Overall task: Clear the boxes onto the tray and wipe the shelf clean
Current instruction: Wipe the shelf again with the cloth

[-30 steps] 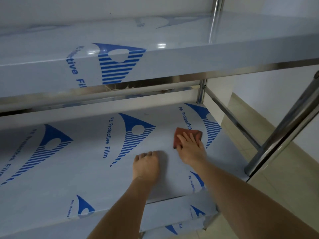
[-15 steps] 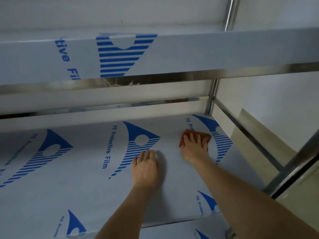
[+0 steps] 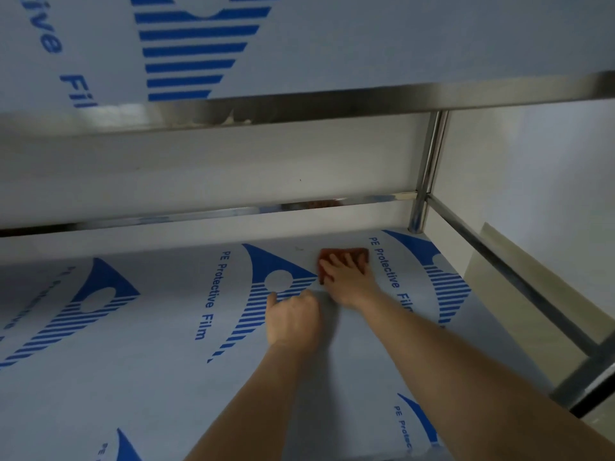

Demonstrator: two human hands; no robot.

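Wiping was the step in hand: the right hand (image 3: 349, 281) lay flat with fingers spread on a reddish cloth (image 3: 344, 257), pressing it against the shelf (image 3: 149, 361) near the back right corner. That grip was an open palm bearing down, not a pinch. The left hand (image 3: 293, 319) rested just beside it on the film-covered surface, fingers loosely curled with one pointing forward, holding nothing and seemingly bracing. No boxes or tray showed in view, so the clearing seemed done.

To wipe well, the palm likely needed to keep even pressure across the whole cloth and work in overlapping strokes, carrying the cloth right into the corner where dirt collects.

The back rail (image 3: 233, 211) ran close beyond the cloth, and the upright post (image 3: 429, 168) and side rail (image 3: 519, 287) closed off the right. The upper shelf (image 3: 366, 44) hung low overhead, so lifting room was small. Open surface stretched widely to the left and toward the front edge.
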